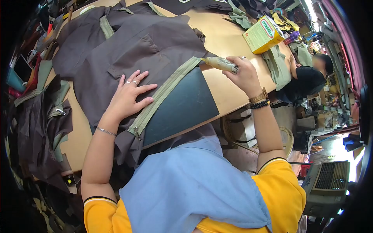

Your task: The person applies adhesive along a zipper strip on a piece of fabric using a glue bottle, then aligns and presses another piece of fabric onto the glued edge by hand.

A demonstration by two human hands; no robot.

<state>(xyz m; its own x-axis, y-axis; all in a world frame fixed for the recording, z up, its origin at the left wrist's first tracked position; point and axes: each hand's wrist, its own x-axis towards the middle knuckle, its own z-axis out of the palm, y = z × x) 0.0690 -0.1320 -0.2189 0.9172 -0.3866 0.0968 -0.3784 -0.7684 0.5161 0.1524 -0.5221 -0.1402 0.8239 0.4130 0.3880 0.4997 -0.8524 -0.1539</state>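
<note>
My right hand (pixel 245 75) grips one bottle (pixel 221 64); my left hand (pixel 130 94), ungripping, presses one dark cloth (pixel 93 73) beside one green zipper strip (pixel 165 93).

On the bench (pixel 229 91) before you, the cloth (pixel 87 58) lies partly over the board (pixel 190 105) at the near edge. The tin (pixel 262 35) is farther back, to your right; zippered pieces (pixel 37 128) lie left.

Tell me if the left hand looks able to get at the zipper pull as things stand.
Probably yes. The left hand lies spread on the dark fabric, holding nothing, and the zipper pull sits uncovered at the near end of the green zipper; nothing seems to block the way.
</note>
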